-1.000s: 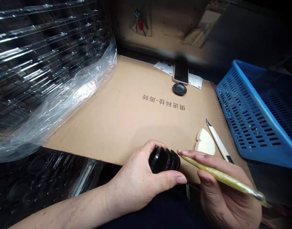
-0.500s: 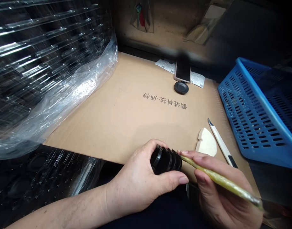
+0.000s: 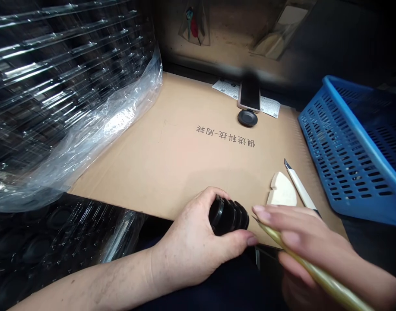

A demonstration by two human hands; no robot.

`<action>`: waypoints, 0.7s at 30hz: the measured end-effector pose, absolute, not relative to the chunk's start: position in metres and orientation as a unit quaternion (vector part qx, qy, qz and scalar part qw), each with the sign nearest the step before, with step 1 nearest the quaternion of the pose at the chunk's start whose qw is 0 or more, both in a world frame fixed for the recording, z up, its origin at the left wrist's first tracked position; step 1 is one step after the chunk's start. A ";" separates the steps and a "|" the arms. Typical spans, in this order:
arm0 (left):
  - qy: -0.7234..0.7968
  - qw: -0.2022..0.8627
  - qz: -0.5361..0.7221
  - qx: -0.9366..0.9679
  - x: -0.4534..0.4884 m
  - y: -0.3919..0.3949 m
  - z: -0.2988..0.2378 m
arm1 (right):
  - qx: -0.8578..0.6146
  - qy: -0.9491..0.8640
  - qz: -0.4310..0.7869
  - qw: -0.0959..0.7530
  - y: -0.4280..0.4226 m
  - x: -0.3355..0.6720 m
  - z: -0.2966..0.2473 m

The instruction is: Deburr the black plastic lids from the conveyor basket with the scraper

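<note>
My left hand (image 3: 201, 242) is wrapped round a black ribbed cylindrical part (image 3: 229, 215), with the thumb along its near side. In my right hand (image 3: 317, 242) is a slender yellowish-green tool (image 3: 309, 265), held like a pen; its kind is unclear, and its thin dark tip points at the black part with a small gap between them. Just beyond the right fingers lies a cream-coloured pad (image 3: 283, 190) with a notched edge. A white-handled craft knife (image 3: 299, 183) rests beside the pad, its lower end hidden by my right hand.
A cardboard sheet (image 3: 172, 164) covers the work surface. Clear plastic wrap (image 3: 120, 114) over stacked black trays borders the left. A blue perforated basket (image 3: 350, 172) stands at right. Towards the back are a phone (image 3: 249, 97), a round black disc (image 3: 247, 118) and printed paper (image 3: 270, 106).
My right hand and the slender tool have drawn back from the black part, opening a gap at the tip. My left hand keeps its hold. The whole view has shifted slightly.
</note>
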State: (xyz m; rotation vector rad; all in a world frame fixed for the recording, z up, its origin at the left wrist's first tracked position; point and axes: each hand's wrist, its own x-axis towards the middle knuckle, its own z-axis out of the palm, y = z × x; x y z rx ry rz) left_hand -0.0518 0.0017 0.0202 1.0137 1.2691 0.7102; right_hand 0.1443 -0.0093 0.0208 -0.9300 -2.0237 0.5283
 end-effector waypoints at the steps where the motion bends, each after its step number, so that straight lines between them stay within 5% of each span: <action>1: 0.551 0.634 0.315 0.442 -0.052 0.002 0.020 | -0.370 -0.795 0.225 0.425 -0.009 0.143 0.019; 14: 0.544 0.637 0.325 0.438 -0.052 0.001 0.020 | -0.351 -0.797 0.238 0.430 -0.002 0.135 0.014; 21: 0.548 0.618 0.314 0.468 -0.052 0.001 0.019 | -0.305 -0.879 0.106 0.350 0.007 0.130 0.029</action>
